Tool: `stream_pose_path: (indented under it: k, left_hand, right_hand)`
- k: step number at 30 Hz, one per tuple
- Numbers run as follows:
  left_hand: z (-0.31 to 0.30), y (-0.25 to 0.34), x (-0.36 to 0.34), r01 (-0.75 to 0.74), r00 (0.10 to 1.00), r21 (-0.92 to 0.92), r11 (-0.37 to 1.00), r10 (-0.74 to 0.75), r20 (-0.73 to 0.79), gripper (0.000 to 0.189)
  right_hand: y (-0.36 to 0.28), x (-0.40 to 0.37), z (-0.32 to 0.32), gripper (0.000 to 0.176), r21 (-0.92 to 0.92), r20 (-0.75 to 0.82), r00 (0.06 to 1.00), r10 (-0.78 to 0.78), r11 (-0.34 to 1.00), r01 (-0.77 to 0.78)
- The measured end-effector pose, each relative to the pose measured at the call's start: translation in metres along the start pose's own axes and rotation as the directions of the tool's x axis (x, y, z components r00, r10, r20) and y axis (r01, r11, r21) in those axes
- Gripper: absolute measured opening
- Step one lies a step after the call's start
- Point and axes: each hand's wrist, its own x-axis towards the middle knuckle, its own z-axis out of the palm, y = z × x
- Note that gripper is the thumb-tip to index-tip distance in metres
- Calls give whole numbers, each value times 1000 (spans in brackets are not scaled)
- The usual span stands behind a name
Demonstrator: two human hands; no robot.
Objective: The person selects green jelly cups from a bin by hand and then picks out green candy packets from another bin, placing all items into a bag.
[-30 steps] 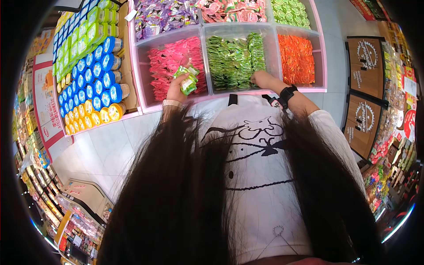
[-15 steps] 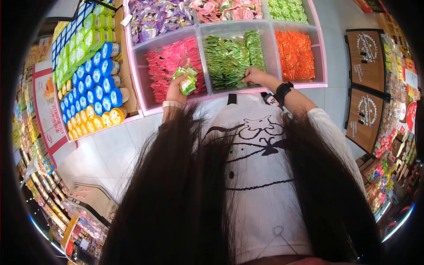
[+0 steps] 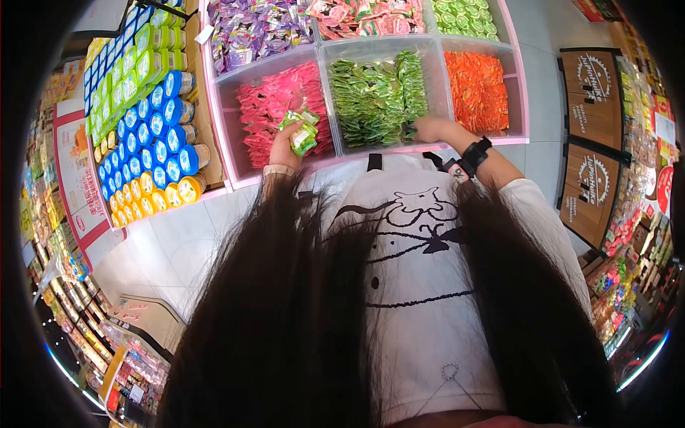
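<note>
My left hand (image 3: 283, 151) is closed around several green snack packets (image 3: 302, 135), held over the bin of pink packets (image 3: 267, 93). At the near right corner of the middle bin, my right hand (image 3: 432, 130) has its fingers drawn together low against the green packets (image 3: 371, 93) there. Whatever lies between those fingertips is too small to make out. The green packets stand in upright, tightly packed rows. A dark band with a square face (image 3: 474, 154) is on my right wrist.
Clear dividers (image 3: 440, 89) separate the bins, and a pink edge (image 3: 342, 160) runs along the front. Orange packets (image 3: 474, 93) fill the right bin; purple packets (image 3: 260, 32) lie farther back. Stacked blue-lidded tubs (image 3: 160, 139) stand left. Brown crates (image 3: 592, 185) stand right.
My right hand has shifted right along the front of the green-packet bin, toward its right divider. My left hand keeps its hold on the packets almost in place.
</note>
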Motion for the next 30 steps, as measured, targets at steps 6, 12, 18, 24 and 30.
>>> stream_pose_path:
  k: [6, 12, 18, 24, 30]
  left_hand:
    - [0, 2, -4, 3, 1000, 15, 1000, -3, 22, 29]
    - [-2, 0, -6, -26, 999, 5, 1000, 26, -18, 29]
    - [-1, 1, -5, -15, 999, -24, 1000, 15, -30, 28]
    - [-6, -1, -2, -46, 999, -13, 999, 46, -24, 28]
    - [-3, 0, 0, -34, 999, -1, 999, 33, -20, 28]
  right_hand:
    - [0, 18, 17, 21, 36, -164, 983, 84, 996, -79]
    - [1, 22, 16, 18, -80, -248, 958, 144, 982, -169]
    - [-6, 17, 7, 19, -170, -217, 966, 143, 968, -182]
    - [-8, 10, 2, 15, -167, -259, 956, 141, 968, -188]
    - [-14, -3, -9, 27, -245, -430, 883, -188, 966, 87]
